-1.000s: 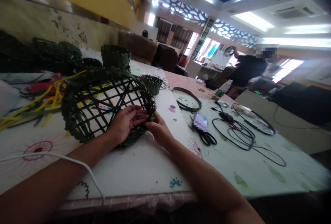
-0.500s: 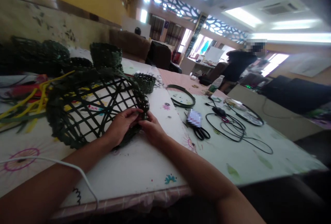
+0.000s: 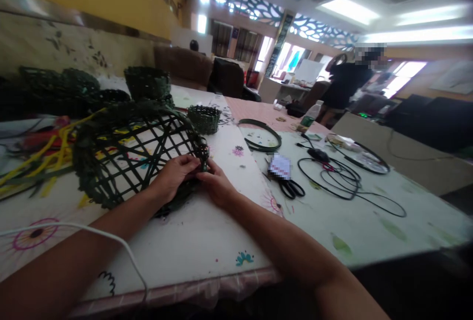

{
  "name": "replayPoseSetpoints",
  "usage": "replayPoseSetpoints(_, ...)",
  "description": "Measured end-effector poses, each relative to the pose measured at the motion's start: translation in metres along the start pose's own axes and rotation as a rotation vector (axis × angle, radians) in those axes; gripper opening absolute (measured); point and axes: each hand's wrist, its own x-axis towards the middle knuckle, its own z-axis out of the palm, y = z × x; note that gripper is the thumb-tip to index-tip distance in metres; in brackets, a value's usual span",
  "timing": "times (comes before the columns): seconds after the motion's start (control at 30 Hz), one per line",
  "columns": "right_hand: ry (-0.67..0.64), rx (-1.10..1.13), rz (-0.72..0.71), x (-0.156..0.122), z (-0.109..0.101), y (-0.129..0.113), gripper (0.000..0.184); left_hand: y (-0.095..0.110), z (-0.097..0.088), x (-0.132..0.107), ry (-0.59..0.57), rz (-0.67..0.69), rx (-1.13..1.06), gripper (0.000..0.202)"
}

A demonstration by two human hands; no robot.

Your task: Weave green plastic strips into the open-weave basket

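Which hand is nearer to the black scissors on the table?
Right. The right hand pinches the woven basket's rim, with the black-handled scissors off to its right; the left hand lies further away, beyond the right hand.

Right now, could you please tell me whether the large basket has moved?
No, not visibly: the large basket lies as before against the small basket, its rim just below it.

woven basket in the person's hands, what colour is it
The woven basket is dark green; best seen in the head view.
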Motion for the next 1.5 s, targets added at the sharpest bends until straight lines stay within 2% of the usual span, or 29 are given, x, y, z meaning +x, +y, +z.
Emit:
replayPoseSetpoints(0.17,0.037,-0.034,0.018,-0.002,0.004,-0.003,0.05,-0.001,0.002,-0.003,-0.011,0.049,0.017,0.027)
replayPoseSetpoints(0.5,0.068,-0.06,0.025,-0.003,0.007,-0.001,0.055,-0.004,0.001,0.002,0.094,0.254,0.397,0.015)
replayPoseSetpoints(0.6,0.063,-0.093,0.016,-0.004,0.008,-0.002,0.054,-0.005,0.001,0.002,0.102,0.275,0.438,0.015)
replayPoseSetpoints(1.03,-0.01,-0.108,0.045,-0.008,0.005,-0.005,0.058,0.009,-0.004,-0.003,0.016,0.217,0.402,0.017)
replayPoseSetpoints(1.33,-0.024,-0.088,0.069,-0.012,0.013,-0.004,0.059,0.012,-0.018,-0.003,-0.152,0.049,0.258,0.024)
replayPoseSetpoints(1.5,0.018,-0.073,0.09,-0.011,0.012,-0.002,0.059,0.015,-0.022,-0.004,-0.199,0.033,0.238,0.023)
